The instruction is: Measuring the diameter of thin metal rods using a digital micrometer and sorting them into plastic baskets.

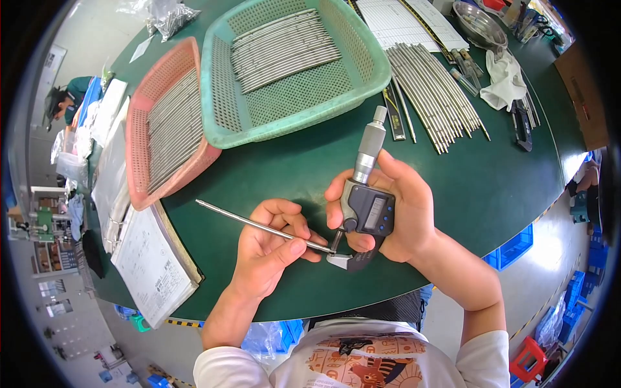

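My left hand (pixel 268 242) pinches a thin metal rod (pixel 249 224) that slants up to the left, its right tip lying in the jaw of a digital micrometer (pixel 367 200). My right hand (pixel 401 213) grips the micrometer's grey body, display facing me, its silver thimble pointing up and away. Both hands hover over the dark green table (pixel 284 174) near its front edge.
A green basket (pixel 223 123) and a pink basket (pixel 136 174) hold several metal rods. More rods (pixel 436 97) lie loose at the right, by a white cloth (pixel 504 81), a metal bowl (pixel 480 26) and paper sheets (pixel 394 22). An open binder (pixel 152 265) lies left. Another person (pixel 65 103) is at far left.
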Demonstrator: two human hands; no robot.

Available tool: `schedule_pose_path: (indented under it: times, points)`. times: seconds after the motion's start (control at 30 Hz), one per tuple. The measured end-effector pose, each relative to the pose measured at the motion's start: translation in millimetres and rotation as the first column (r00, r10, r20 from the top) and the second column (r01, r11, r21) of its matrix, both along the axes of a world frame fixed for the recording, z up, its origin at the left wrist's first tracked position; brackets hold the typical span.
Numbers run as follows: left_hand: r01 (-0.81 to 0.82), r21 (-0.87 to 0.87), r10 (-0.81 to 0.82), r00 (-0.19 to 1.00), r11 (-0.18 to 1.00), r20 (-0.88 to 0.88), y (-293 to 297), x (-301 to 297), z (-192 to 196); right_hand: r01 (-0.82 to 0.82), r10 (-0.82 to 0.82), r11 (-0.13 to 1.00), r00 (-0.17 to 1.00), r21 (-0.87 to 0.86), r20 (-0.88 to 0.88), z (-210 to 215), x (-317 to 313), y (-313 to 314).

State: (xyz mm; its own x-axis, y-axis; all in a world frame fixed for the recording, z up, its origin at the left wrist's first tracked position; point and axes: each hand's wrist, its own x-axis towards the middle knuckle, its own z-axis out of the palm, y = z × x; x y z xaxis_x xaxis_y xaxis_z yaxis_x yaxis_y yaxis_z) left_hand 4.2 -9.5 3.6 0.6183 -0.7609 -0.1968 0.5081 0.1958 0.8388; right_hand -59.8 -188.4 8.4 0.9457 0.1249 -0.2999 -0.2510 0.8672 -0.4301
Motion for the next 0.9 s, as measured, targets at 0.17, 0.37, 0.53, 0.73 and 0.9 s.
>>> schedule_pose_path:
  times: [0.17,0.37,0.53,0.73,0.9]
  points:
    - [0.009,-0.009,-0.008,1.0,1.0,0.011,-0.7,-0.1,0.2,-0.004,0.004,0.999,1.0,-0.041,0.01,-0.8,0.2,0.4]
    - [0.03,-0.029,-0.03,0.999,0.999,-0.012,0.5,0.6,-0.4,-0.013,0.014,0.997,1.0,-0.078,0.004,-2.2,-0.3,-0.7]
    - [-0.035,0.062,0.035,0.999,0.998,-0.007,-0.8,-2.1,-0.1,-0.01,0.009,0.994,1.0,-0.109,-0.005,-1.0,0.1,0.2]
    - [-0.022,0.044,0.023,1.0,0.999,-0.02,-0.8,-0.3,-0.5,-0.019,0.022,0.994,1.0,-0.111,0.02,1.8,-0.5,0.6]
    - [-0.003,0.025,0.004,0.999,1.0,-0.038,1.2,1.6,1.1,-0.035,0.032,0.997,0.999,-0.071,-0.033,1.2,1.2,-2.2]
